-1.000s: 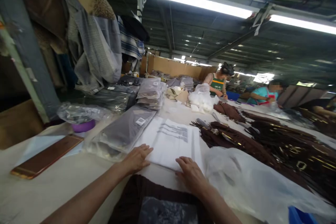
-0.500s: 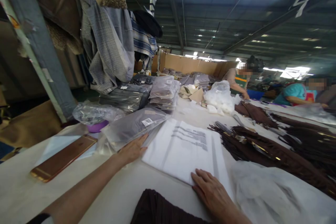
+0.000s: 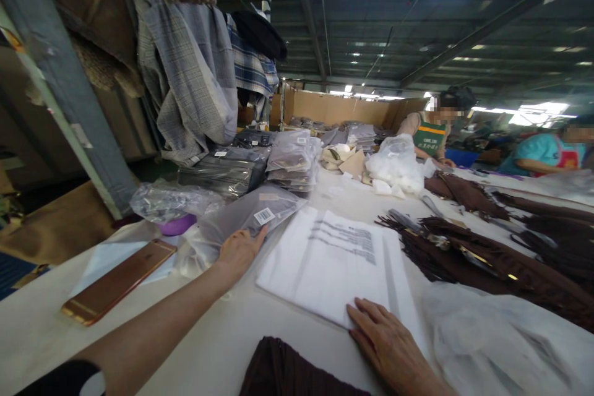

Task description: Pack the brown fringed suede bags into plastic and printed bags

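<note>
My left hand point(image 3: 241, 253) rests on the near edge of a clear-bagged grey garment point(image 3: 227, 223), one finger stretched towards its white barcode label point(image 3: 264, 216). Its other fingers are partly hidden, but no grip on the bag shows. To the right, my right hand point(image 3: 390, 343) lies flat with fingers extended on the near right corner of a pile of white plastic bags point(image 3: 320, 272) printed with dark lines of text. Dark brown pleated cloth point(image 3: 292, 371) lies at the table's front edge, between my forearms.
A phone point(image 3: 118, 281) lies left on pale blue paper. Behind are a purple roll point(image 3: 177, 224), stacked bagged garments point(image 3: 290, 158) and crumpled clear plastic point(image 3: 396, 164). Brown fringed items point(image 3: 468, 253) and a loose plastic bag point(image 3: 505, 334) lie right. Two people point(image 3: 429, 136) work farther back.
My left hand has slid forward over the bagged garment, closer to the barcode label, and its fingers are more bent. My right hand stays on the white bags. The view has shifted slightly.
</note>
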`<state>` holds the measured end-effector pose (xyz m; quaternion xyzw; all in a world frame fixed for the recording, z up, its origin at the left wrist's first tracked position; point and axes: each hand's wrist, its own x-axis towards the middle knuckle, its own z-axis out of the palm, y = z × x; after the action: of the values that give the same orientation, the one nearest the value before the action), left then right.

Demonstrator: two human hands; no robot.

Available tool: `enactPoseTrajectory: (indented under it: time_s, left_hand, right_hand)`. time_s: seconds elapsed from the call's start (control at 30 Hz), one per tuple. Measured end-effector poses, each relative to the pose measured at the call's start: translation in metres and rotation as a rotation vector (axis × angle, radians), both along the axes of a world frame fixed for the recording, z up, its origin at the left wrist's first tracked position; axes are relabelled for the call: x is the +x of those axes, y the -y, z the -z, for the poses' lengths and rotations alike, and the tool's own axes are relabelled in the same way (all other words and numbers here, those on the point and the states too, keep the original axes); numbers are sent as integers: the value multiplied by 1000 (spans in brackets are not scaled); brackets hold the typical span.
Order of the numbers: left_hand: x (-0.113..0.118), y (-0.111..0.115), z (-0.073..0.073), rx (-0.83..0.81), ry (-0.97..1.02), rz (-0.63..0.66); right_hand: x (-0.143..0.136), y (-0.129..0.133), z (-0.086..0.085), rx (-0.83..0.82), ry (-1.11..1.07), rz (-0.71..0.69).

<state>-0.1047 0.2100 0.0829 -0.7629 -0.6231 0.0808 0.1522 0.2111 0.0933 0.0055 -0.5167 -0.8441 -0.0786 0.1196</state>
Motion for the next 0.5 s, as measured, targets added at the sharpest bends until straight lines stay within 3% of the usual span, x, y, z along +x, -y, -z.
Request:
enactPoseTrajectory:
  time_s: [0.27,0.4,0.5]
  left_hand:
    - [36,-22,-2,-46,-7,176]
    - [43,-2,1,13,-8,183]
    - [50,26,7,-9,65,406]
  right_hand:
    - [0,2,-2,-11,-31,2]
    - [2,1,0,17,-33,-95]
    - [-1,2,2,6,-69,-126]
